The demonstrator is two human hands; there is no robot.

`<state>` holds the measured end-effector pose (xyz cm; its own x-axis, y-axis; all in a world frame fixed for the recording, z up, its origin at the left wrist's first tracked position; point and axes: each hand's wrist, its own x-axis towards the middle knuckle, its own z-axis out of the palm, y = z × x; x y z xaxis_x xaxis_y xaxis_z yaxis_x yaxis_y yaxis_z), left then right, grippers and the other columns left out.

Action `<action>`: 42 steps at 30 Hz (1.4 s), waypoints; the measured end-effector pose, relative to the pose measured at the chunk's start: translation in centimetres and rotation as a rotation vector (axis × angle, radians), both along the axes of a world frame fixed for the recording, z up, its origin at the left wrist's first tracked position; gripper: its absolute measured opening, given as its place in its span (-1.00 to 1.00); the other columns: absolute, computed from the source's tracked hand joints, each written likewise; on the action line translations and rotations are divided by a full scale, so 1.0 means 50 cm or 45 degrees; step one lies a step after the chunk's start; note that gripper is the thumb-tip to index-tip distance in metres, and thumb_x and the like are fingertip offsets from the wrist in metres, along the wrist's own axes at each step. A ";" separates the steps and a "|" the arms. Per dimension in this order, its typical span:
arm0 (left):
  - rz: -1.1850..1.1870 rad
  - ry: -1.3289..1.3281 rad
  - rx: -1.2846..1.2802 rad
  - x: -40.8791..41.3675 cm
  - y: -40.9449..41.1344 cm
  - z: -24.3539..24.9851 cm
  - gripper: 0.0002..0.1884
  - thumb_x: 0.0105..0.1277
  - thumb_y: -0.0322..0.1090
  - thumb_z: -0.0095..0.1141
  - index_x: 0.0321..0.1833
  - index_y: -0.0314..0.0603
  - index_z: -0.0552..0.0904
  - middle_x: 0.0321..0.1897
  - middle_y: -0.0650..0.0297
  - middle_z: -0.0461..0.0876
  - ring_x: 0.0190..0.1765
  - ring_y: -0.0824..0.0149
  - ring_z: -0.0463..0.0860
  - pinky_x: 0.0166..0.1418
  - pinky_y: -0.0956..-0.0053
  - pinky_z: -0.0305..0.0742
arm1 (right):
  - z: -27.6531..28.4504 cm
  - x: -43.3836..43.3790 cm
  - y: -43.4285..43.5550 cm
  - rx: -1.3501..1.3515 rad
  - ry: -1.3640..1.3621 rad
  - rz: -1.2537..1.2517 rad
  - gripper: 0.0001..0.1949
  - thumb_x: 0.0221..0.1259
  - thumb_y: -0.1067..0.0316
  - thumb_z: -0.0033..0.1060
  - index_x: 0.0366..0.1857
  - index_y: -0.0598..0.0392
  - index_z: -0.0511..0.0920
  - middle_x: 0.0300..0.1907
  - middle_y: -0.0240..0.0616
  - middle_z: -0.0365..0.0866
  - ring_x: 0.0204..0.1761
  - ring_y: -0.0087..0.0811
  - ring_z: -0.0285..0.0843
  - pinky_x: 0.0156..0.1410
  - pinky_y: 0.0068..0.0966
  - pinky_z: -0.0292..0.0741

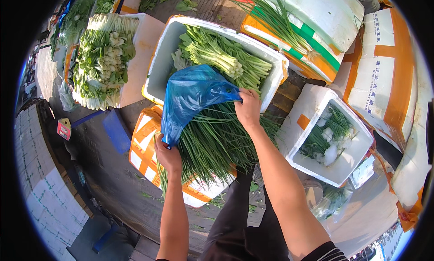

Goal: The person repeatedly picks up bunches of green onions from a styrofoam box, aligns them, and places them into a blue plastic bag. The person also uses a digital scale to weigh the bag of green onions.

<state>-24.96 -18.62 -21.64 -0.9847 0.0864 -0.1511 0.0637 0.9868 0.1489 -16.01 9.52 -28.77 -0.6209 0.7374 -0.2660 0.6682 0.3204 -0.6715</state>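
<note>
A blue plastic bag (195,91) is stretched between my two hands, its mouth towards me. My left hand (168,157) grips the bag's lower left edge, and my right hand (248,106) pinches its right edge. Under and in front of the bag's mouth spreads a large heap of green onions (213,142), their leaf tips pointing towards me. The far part of the heap is hidden by the bag. The onions lie on a foam box with orange tape (145,132). Beyond the bag, celery-like bundles (217,57) fill part of an uncovered white foam box (154,61).
Leafy greens with white stalks (105,57) are stacked at the left, near a small red scale-like device (63,129). On the right, a foam box (293,156) holds greens and ice (330,154). Loose green onions (288,30) lie across taped boxes at the upper right.
</note>
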 end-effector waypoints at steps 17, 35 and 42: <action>0.354 -0.079 1.216 -0.129 -0.025 0.136 -0.67 0.52 -0.23 -0.05 0.06 -0.34 0.66 -0.17 0.20 0.70 -0.24 0.33 0.62 -0.09 0.38 0.54 | 0.406 -0.073 -0.047 -0.521 0.922 0.163 -0.71 0.37 0.29 0.24 -0.56 0.05 0.46 -0.59 -0.21 0.49 -0.44 -0.11 0.48 0.00 -0.26 0.32; 0.028 -0.629 0.921 0.040 0.090 -0.019 -0.47 0.50 -0.53 -0.12 0.53 -0.38 0.33 0.46 0.07 0.41 0.43 0.21 0.41 0.51 0.34 0.28 | 0.132 0.323 -0.041 -0.171 0.540 -0.104 -0.73 0.35 0.45 0.19 0.10 0.17 0.55 0.23 -0.10 0.55 0.32 -0.01 0.47 0.37 -0.13 0.44; -0.539 -0.281 0.548 0.367 0.201 0.036 -0.27 0.51 -0.44 0.03 0.67 -0.22 0.03 0.63 -0.05 0.08 0.58 -0.08 0.21 0.62 0.05 0.14 | -0.223 0.834 0.122 0.049 -0.181 -0.733 -0.76 0.28 0.51 0.18 0.01 0.11 0.55 0.02 -0.11 0.69 0.05 0.02 0.63 0.11 -0.12 0.58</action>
